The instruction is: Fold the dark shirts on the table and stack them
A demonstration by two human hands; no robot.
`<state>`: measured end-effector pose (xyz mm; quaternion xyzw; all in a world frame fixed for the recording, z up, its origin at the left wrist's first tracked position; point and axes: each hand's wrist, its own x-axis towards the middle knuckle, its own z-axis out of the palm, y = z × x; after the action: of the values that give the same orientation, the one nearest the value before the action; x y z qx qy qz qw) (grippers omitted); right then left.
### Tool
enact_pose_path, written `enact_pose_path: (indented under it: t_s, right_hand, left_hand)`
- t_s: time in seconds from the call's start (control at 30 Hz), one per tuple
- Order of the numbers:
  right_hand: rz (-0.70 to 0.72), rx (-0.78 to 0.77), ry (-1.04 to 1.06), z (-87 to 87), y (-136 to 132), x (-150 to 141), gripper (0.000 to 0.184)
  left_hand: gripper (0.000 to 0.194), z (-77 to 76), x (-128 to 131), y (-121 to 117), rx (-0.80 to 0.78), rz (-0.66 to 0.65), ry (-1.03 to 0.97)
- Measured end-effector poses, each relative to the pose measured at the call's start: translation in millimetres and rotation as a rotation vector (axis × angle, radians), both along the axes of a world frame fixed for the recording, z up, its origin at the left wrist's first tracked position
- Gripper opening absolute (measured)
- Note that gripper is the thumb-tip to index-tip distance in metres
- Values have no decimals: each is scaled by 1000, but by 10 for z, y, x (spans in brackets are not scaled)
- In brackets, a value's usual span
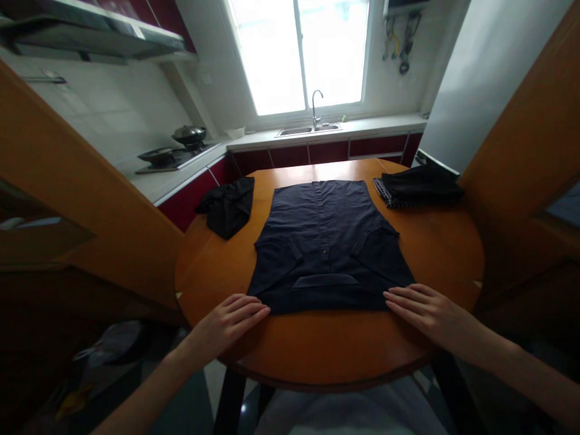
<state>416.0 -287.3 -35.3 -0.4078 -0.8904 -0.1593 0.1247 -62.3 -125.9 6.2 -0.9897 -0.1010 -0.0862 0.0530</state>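
Note:
A dark navy button-front shirt [324,223] lies spread on a round wooden table [326,350]. Its button placket runs down the middle, and the sleeves are folded in across the nearer part, where a collar-like band shows. At the near left corner of the shirt rests my left hand [235,320], fingers stretched out on the cloth's edge. My right hand [421,311] lies flat on the near right corner, its fingers also extended. Neither hand grasps the fabric visibly.
A crumpled black cloth [230,206] hangs partly over the table's left edge. Folded dark clothes [419,186] are stacked at the right. Beyond stand a counter with a sink [310,130] and a stove with pans [189,134]. Wooden door frames flank the table.

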Motion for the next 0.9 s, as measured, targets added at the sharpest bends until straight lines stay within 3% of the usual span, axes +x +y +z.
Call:
enact_pose_path:
  t_s: [0.2, 0.37, 0.67, 0.9]
  right_hand:
    - [-25, 14, 14, 12, 42, -21, 40]
    - [-28, 22, 94, -44, 95, 20, 32]
    - [-51, 33, 426, -64, 183, 82, 23]
    - [-66, 19, 690, -22, 357, 88, 22]
  left_hand:
    - [40, 9, 48, 80, 25, -12, -38]
    - [33, -73, 13, 148, -14, 45, -170]
    - [19, -138, 74, 193, -323, 105, -336]
    - [17, -152, 165, 387, -478, 224, -522]
